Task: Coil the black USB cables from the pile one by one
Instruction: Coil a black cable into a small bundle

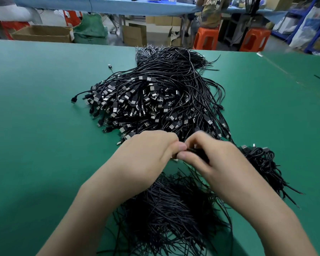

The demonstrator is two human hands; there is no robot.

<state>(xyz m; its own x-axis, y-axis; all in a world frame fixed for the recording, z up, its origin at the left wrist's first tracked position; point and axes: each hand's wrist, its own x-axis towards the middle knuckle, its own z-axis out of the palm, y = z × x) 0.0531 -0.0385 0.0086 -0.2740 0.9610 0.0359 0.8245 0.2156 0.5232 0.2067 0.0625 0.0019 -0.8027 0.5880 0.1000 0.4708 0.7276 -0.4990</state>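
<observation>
Head view shows both hands meeting at centre, just above the counter (37, 111). The left hand (150, 150) has its fingers curled and its thumb pressed toward the right. The right hand (212, 159) pinches a small dark bundle of cable (196, 153) between thumb and fingers. Both seem to grip that one cable, though most of it is hidden inside the hands, so I cannot tell how many loops it has.

At 12 o'clock, touching the knuckles' far side, lies the big pile (151, 100) of loose black USB cables, plugs toward the hands and tails running away. At 3 o'clock, near the right wrist, sits a heap of coils (262, 159) that look already wound. At 6 o'clock, under both forearms, is a mat of thin black strands (174, 209), possibly ties.

Judging from this, the winding is in hand and not yet secured. Risks:
- If either pinch slackens, the springy loops could open.
- A tail caught in the pile could drag neighbouring cables along.
- A forearm could sweep the strands or nudge the coils and mix them with the loose cables.
</observation>
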